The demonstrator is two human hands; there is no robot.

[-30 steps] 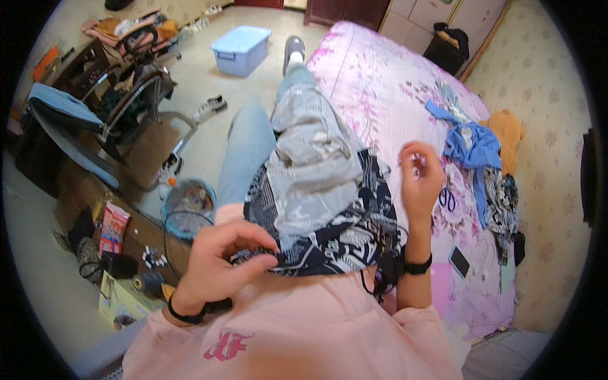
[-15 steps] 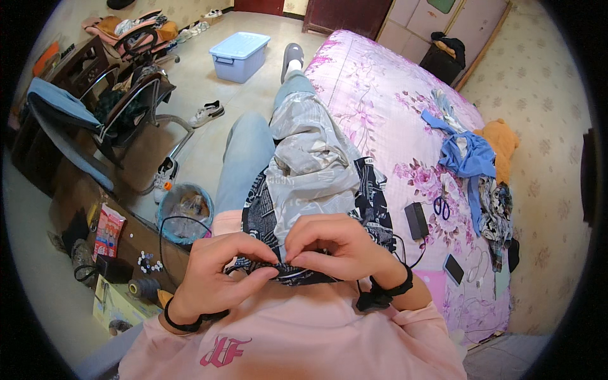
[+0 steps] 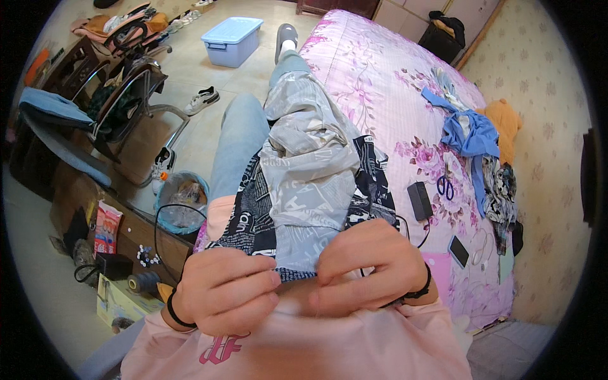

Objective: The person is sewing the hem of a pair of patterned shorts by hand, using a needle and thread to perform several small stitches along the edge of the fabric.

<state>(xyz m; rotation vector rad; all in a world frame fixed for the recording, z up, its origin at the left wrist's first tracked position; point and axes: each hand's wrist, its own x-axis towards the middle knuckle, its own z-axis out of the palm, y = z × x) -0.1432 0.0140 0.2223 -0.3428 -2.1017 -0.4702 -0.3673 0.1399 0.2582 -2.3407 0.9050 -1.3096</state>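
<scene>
A printed garment (image 3: 310, 187) lies over my lap and right leg, its pale grey side up in the middle and black-and-white lettered cloth at both sides. My left hand (image 3: 231, 288) is closed on the garment's near edge close to my chest, fingers curled over it. Across a small gap, my right hand (image 3: 373, 263) is closed on the same edge, its fingertips bent inward. A short dark strip of the edge shows between the hands. What lies under the fingertips is hidden.
On the flowered bed (image 3: 354, 69) to the right are scissors (image 3: 445, 187), a black adapter (image 3: 419, 201), a phone (image 3: 458, 251) and blue clothing (image 3: 468, 136). At left stand a lined bin (image 3: 183, 201), a chair (image 3: 130, 104) and a thread spool (image 3: 144, 282). A blue storage box (image 3: 232, 43) sits farther off.
Both hands have come nearer my chest and moved apart, from almost touching fingertips to a small gap. The garment's near part is drawn flatter toward me. The view has tipped slightly downward.
</scene>
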